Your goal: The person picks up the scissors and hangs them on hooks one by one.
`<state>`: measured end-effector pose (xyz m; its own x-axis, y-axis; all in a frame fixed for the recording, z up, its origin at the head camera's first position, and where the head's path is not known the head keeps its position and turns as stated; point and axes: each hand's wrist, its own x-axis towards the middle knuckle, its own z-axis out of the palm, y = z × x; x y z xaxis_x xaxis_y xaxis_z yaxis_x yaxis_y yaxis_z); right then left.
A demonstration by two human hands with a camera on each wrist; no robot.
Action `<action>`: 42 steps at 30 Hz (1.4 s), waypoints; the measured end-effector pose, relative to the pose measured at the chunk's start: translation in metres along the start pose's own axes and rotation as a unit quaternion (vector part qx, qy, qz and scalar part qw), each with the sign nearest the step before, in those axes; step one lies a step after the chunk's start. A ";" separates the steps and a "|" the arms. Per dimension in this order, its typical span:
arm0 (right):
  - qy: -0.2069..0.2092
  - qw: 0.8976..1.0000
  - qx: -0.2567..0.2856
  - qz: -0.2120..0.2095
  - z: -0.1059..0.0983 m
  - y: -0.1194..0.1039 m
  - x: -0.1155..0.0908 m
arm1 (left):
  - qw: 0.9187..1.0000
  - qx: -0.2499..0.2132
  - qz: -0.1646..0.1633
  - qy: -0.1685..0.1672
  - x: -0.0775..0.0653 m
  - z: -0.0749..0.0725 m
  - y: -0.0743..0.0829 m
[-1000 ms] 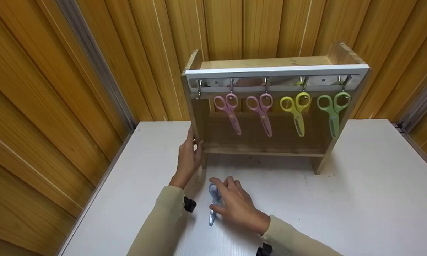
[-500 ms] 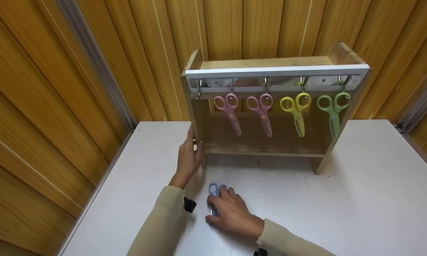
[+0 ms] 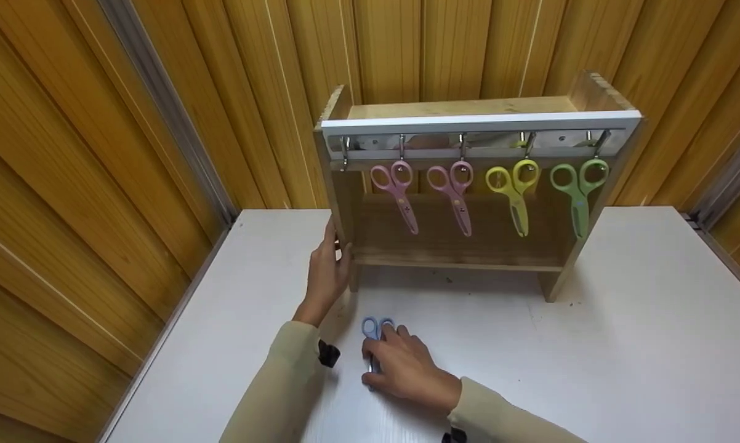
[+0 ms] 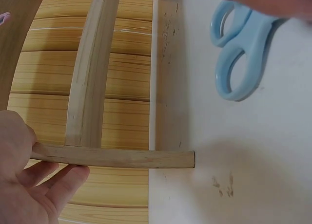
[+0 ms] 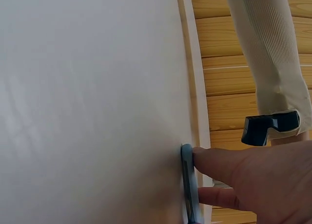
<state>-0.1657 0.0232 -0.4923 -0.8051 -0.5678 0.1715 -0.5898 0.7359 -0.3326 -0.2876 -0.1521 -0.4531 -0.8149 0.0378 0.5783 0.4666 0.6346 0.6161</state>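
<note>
Light-blue scissors [image 3: 376, 335] lie on the white table in front of a wooden shelf unit [image 3: 456, 266], handle rings toward the unit. My right hand [image 3: 407, 369] pinches them by the blade part, the thumb near the tip and fingers by the handle, hiding much of the blades. In the right wrist view the scissors [image 5: 189, 180] appear edge-on, against the thumb. My left hand [image 3: 325, 277] grips the unit's left side panel [image 4: 122, 157], with fingertips showing past its edge in the left wrist view.
Along the unit's front runs a metal hook rail [image 3: 431, 141]. From it hang two pink scissors, one nearer the left [image 3: 409, 215], then yellow scissors [image 3: 519, 212] and green scissors [image 3: 580, 212]. The leftmost hook [image 3: 345, 154] holds nothing. Wood-panelled walls [image 3: 388, 49] stand behind.
My right hand has come down and toward me along the blue scissors, from over their handle to pinching them lower. The left hand stays on the panel.
</note>
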 end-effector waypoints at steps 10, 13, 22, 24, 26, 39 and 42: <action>-0.002 1.000 -0.011 -0.006 -0.014 0.018 -0.010 | 1.000 -0.005 -0.012 -0.003 -0.001 -0.001 0.000; 0.004 1.000 -0.003 -0.002 -0.018 0.024 -0.014 | 1.000 -0.006 -0.014 -0.005 -0.001 0.000 0.000; 0.012 0.999 0.022 0.025 -0.026 0.045 -0.017 | 1.000 -0.002 -0.017 -0.010 0.001 -0.001 0.002; 0.014 0.999 0.021 0.033 -0.026 0.049 -0.016 | 1.000 -0.002 -0.014 -0.010 0.001 -0.002 0.002; 0.017 0.999 0.022 0.041 -0.027 0.052 -0.014 | 1.000 -0.002 -0.012 -0.009 0.001 -0.002 0.003; 0.026 0.997 0.045 0.055 -0.026 0.060 -0.012 | 0.999 0.006 -0.033 -0.012 0.001 0.000 0.005; 0.029 0.997 0.048 0.057 -0.025 0.060 -0.013 | 0.999 0.002 -0.035 -0.013 0.001 0.000 0.005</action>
<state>-0.1922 0.0835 -0.4908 -0.8700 -0.4588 0.1804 -0.4886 0.7541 -0.4388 -0.2864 -0.1485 -0.4496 -0.8545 0.0140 0.5193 0.4072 0.6389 0.6527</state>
